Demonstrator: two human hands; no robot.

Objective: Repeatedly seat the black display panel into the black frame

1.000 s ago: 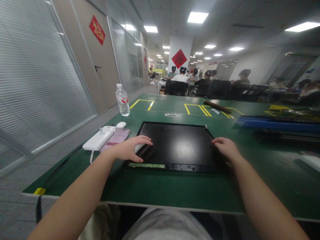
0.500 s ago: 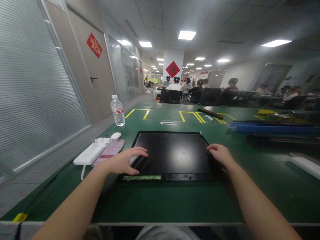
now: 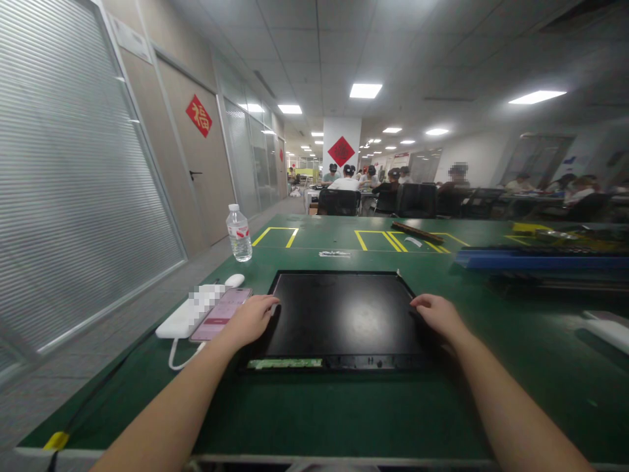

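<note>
A black flat display panel (image 3: 344,314) lies face up on the green table (image 3: 344,406), with a narrow green circuit strip (image 3: 285,362) along its near edge. My left hand (image 3: 250,321) rests on the panel's left edge, fingers curled around the rim. My right hand (image 3: 437,313) lies on the panel's right edge, fingers bent over the side. Both hands touch the panel, which sits flat on the table.
Left of the panel lie a pink phone (image 3: 221,313), a white power bank (image 3: 189,318) with a cable, and a small white mouse-like object (image 3: 234,280). A water bottle (image 3: 239,233) stands farther back. Blue and black long parts (image 3: 540,262) lie at right. People sit at desks behind.
My left hand has slid from the panel's surface out to its left edge. The camera has tilted up slightly. The panel stays in place.
</note>
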